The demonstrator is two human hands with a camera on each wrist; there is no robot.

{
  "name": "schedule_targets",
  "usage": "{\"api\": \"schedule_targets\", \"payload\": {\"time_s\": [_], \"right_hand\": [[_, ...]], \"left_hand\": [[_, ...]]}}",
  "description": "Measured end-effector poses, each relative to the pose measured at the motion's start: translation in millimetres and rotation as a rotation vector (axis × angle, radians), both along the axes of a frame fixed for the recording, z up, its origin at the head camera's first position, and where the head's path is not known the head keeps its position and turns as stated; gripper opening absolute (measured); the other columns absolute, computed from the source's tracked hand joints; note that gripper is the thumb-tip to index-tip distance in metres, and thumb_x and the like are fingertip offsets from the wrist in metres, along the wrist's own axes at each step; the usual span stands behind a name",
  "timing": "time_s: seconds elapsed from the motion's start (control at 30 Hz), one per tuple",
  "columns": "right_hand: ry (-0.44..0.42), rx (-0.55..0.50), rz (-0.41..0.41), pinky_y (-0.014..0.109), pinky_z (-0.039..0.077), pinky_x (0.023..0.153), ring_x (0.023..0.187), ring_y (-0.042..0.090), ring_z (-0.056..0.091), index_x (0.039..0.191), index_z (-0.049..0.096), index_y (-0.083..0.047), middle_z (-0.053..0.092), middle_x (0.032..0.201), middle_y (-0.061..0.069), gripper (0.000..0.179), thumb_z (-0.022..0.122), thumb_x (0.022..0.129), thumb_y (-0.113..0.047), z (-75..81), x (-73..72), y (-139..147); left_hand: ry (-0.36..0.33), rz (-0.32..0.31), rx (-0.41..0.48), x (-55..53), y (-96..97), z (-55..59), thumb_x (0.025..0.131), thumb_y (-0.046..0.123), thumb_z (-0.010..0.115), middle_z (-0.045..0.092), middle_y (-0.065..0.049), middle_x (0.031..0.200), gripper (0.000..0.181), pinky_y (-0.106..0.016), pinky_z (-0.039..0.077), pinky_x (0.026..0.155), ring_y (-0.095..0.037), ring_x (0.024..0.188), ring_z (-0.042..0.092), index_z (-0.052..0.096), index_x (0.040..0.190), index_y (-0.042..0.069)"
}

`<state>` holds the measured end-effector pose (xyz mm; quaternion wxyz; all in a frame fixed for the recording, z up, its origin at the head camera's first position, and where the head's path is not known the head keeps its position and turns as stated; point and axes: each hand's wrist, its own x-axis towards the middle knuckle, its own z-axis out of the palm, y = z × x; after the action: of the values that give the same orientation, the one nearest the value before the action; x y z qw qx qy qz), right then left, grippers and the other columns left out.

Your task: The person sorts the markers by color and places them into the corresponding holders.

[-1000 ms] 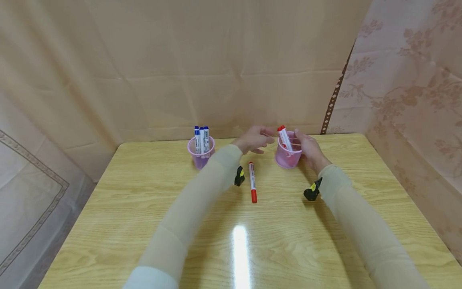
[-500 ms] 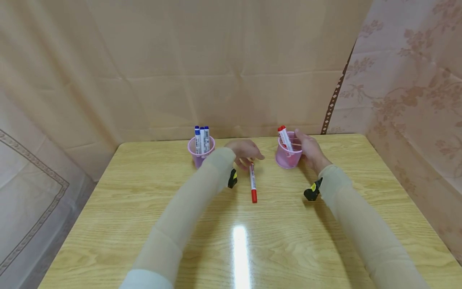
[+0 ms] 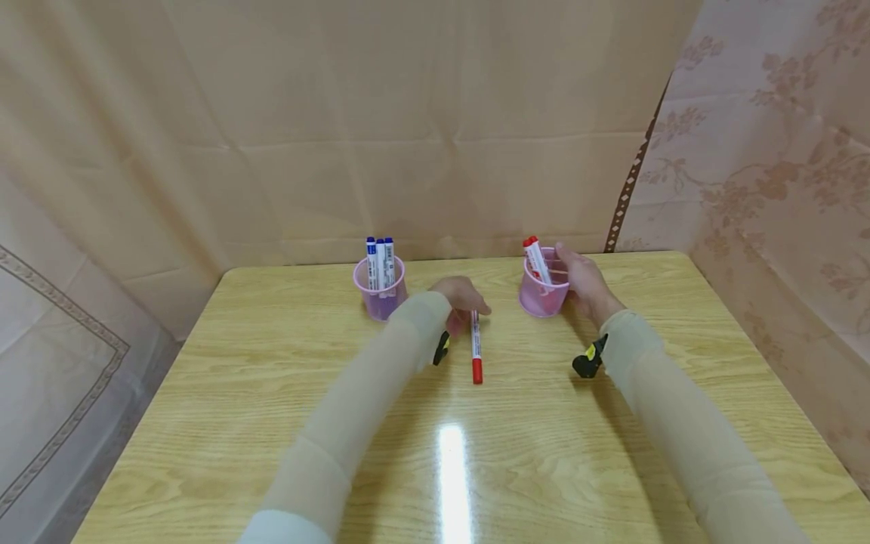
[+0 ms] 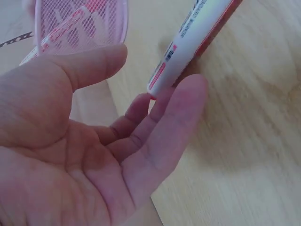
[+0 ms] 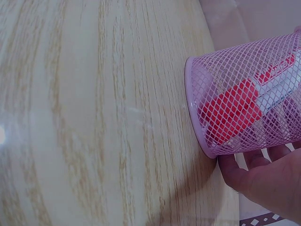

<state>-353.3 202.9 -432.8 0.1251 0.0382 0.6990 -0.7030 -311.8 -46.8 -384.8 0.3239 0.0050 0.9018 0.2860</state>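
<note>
A white whiteboard marker with a red cap (image 3: pixel 476 351) lies on the table, its cap end towards me. My left hand (image 3: pixel 460 296) is over its far end; in the left wrist view the fingertips (image 4: pixel 188 89) are at the marker's end (image 4: pixel 164 77), while the thumb stays apart from it. My right hand (image 3: pixel 587 283) holds the right pink mesh pen cup (image 3: pixel 542 300) from its right side, the thumb at the rim. Two red markers (image 3: pixel 536 261) lean inside that cup, and their red lower ends (image 5: pixel 230 110) show through the mesh.
Left of my left hand, another pink mesh pen cup (image 3: pixel 384 304) holds several blue-capped markers (image 3: pixel 381 264). The wooden table (image 3: pixel 272 378) ends at a beige curtain (image 3: pixel 408 151) behind. A flowered cloth (image 3: pixel 782 189) hangs along the right side.
My left hand has moved left and down from beside the right cup to the loose marker's far end. That marker has shifted very slightly. My right hand has stayed at its cup.
</note>
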Motion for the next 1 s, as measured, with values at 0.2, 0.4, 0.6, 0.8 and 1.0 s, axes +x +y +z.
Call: {"api": "schedule_targets", "payload": {"time_s": [0.2, 0.4, 0.6, 0.8, 1.0], "right_hand": [[-0.014, 0.014, -0.004, 0.044, 0.026, 0.121, 0.145, 0.032, 0.032, 0.157, 0.034, -0.006, 0.034, 0.158, 0.018, 0.07, 0.034, 0.107, -0.055, 0.6, 0.8, 2.3], [-0.021, 0.046, 0.001, 0.046, 0.024, 0.121, 0.146, 0.031, 0.031, 0.157, 0.036, -0.008, 0.033, 0.161, 0.017, 0.07, 0.033, 0.106, -0.057, 2.4, 2.2, 0.9], [-0.028, 0.057, -0.002, 0.046, 0.023, 0.122, 0.146, 0.031, 0.031, 0.157, 0.036, -0.009, 0.034, 0.161, 0.016, 0.071, 0.033, 0.106, -0.058, 4.0, 2.9, 0.5], [-0.015, 0.051, 0.001, 0.046, 0.025, 0.121, 0.145, 0.031, 0.032, 0.157, 0.036, -0.008, 0.034, 0.159, 0.017, 0.072, 0.033, 0.106, -0.058, 3.0, 2.7, 0.4], [-0.002, 0.034, 0.005, 0.044, 0.028, 0.119, 0.141, 0.031, 0.036, 0.156, 0.037, -0.006, 0.036, 0.158, 0.019, 0.071, 0.032, 0.106, -0.056, 0.9, 1.2, -0.5]], "left_hand": [[0.086, -0.061, -0.13, -1.2, 9.1, -14.8, 0.092, 0.03, 0.075, 0.073, -0.017, 0.09, 0.029, -0.024, 0.052, 0.047, -0.021, 0.062, 0.067, 0.072, 0.095, 0.001], [0.052, 0.082, -0.024, 8.5, 12.0, -21.3, 0.092, 0.007, 0.07, 0.071, -0.022, 0.081, 0.015, -0.032, 0.062, 0.06, -0.023, 0.055, 0.065, 0.069, 0.085, -0.006], [0.086, 0.099, -0.036, 10.3, 13.5, -23.0, 0.09, 0.004, 0.07, 0.07, -0.021, 0.072, 0.016, -0.03, 0.058, 0.049, -0.022, 0.05, 0.063, 0.068, 0.078, -0.006], [0.119, 0.088, -0.045, 6.2, 13.1, -30.0, 0.088, 0.006, 0.071, 0.063, -0.014, 0.062, 0.014, -0.027, 0.051, 0.039, -0.019, 0.044, 0.056, 0.066, 0.078, -0.003], [0.146, 0.083, -0.078, 6.4, 14.2, -32.6, 0.088, 0.008, 0.071, 0.064, -0.012, 0.062, 0.014, -0.026, 0.05, 0.039, -0.016, 0.04, 0.054, 0.066, 0.077, 0.0]]}}
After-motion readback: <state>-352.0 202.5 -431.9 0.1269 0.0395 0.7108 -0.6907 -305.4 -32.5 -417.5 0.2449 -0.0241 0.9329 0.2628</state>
